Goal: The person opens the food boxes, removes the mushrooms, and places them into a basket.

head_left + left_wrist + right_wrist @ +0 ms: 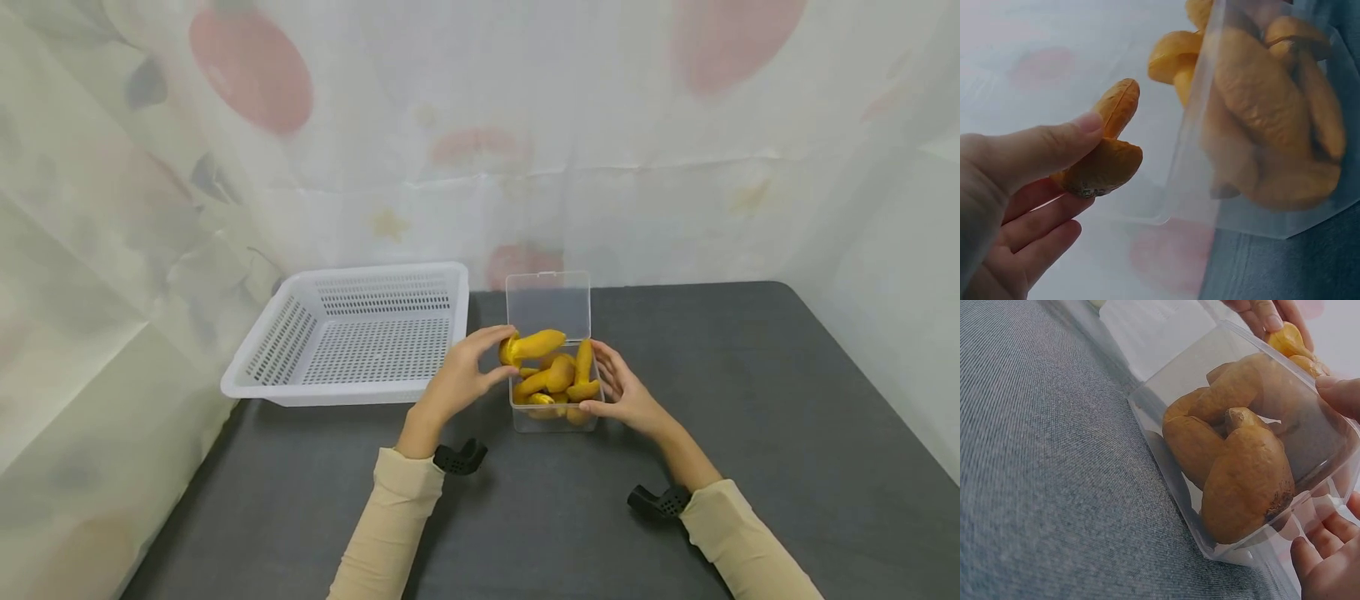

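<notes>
Yellow mushroom (542, 342), cap (509, 351) in left hand (459, 377).

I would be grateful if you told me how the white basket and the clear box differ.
The white basket is wide and opaque, while the clear box is much smaller and see-through. The basket's walls are slotted; the box's are solid. The box has a raised lid and holds yellow mushrooms, whereas the basket shows neither. Both stand open-topped on the dark table.

The grey tabletop (555, 525) bears a basket (375, 354) left of the left hand (463, 377) and a box (536, 423) touching the right hand (630, 402).
</notes>
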Demonstrator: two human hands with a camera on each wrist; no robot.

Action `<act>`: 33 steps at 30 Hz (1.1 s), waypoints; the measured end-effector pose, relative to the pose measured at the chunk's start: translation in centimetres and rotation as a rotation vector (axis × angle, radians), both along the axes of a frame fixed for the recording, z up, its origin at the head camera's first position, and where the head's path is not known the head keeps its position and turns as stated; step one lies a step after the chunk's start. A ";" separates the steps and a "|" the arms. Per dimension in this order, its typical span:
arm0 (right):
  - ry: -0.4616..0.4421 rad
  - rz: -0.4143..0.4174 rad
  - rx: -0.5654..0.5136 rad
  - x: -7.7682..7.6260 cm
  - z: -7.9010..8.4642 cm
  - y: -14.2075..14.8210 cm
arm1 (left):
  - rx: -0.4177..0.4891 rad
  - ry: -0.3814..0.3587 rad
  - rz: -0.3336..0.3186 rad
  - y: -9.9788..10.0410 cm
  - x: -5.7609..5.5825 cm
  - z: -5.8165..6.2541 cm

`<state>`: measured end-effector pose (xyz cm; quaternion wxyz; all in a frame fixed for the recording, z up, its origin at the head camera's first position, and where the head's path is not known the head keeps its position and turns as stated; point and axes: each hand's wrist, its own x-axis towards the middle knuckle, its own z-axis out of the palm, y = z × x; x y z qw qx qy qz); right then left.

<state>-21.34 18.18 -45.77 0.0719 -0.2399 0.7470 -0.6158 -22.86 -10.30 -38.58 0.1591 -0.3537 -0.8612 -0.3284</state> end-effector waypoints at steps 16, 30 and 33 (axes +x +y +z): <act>-0.008 -0.006 -0.019 -0.1 -0.2 0.0 | 0.085 -0.089 0.109 -3.0 -0.2 1.1; -0.037 -0.014 -0.023 0.1 0.1 -0.1 | 0.156 -0.028 0.205 -6.1 -0.8 1.5; -0.031 -0.012 -0.020 0.0 0.0 -0.1 | 0.170 -0.020 0.231 -6.9 -1.0 1.3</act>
